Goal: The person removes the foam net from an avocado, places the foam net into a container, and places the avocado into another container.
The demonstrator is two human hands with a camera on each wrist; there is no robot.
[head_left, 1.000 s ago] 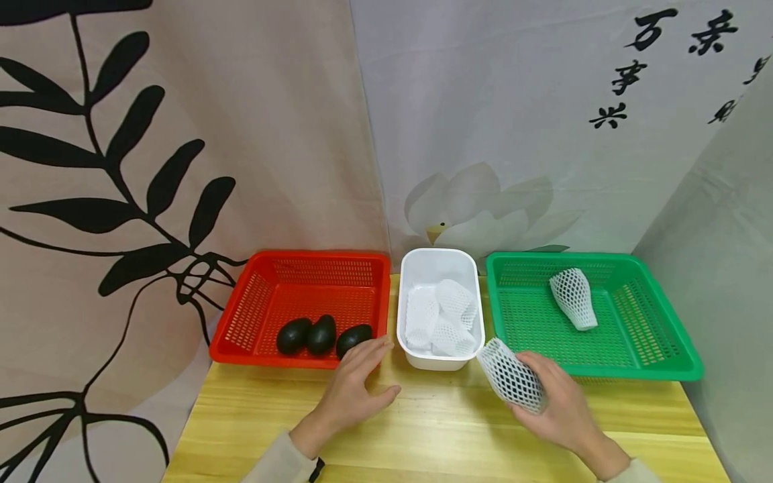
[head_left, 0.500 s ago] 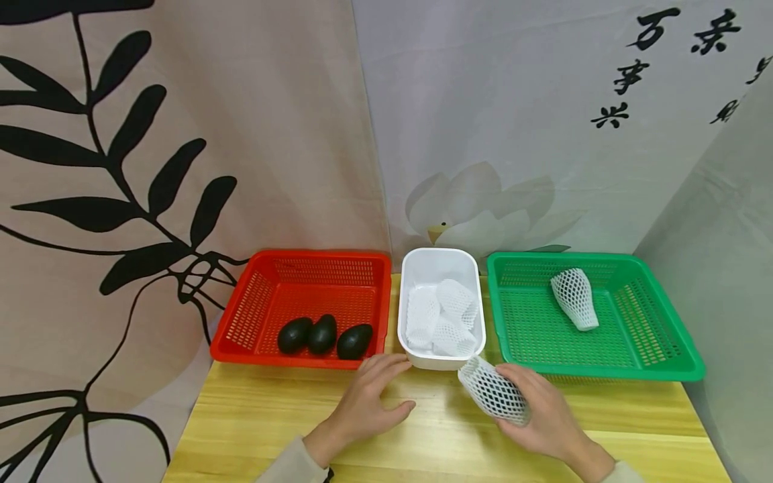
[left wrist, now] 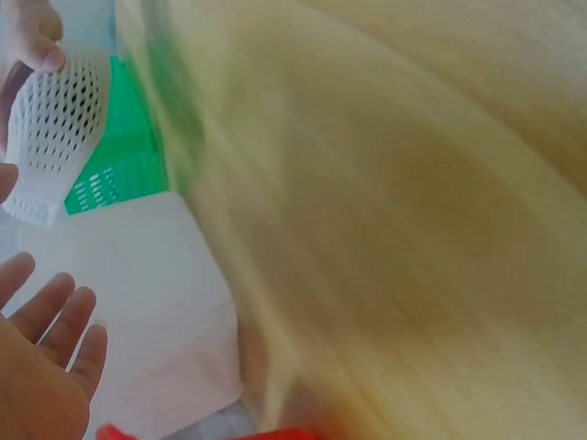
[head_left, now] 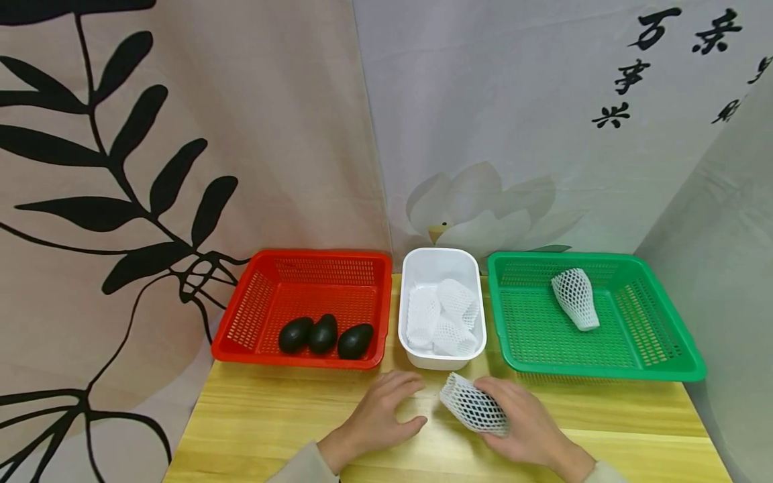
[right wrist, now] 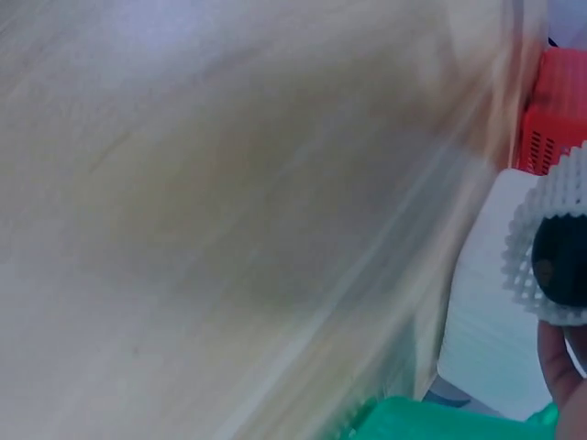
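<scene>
In the head view my right hand (head_left: 524, 429) grips a white foam net sleeve (head_left: 474, 406) over the table. A dark avocado (right wrist: 563, 261) shows in the sleeve's open end in the right wrist view. My left hand (head_left: 384, 417) is to the left of the sleeve and apart from it, its fingers loosely bent and holding nothing. In the left wrist view the left hand (left wrist: 44, 371) has its fingers spread, with the netted bundle (left wrist: 60, 124) beyond them.
Several dark avocados (head_left: 323, 334) lie in a red basket (head_left: 326, 261) at left. A white bin (head_left: 441, 258) in the middle holds foam nets (head_left: 449, 322). At right, a green basket (head_left: 531, 335) holds a white foam-netted item (head_left: 575, 298). A patterned cloth hangs behind.
My right hand has carried the netted avocado left and toward me, away from the green basket. My left hand has moved right and toward me, away from the red basket.
</scene>
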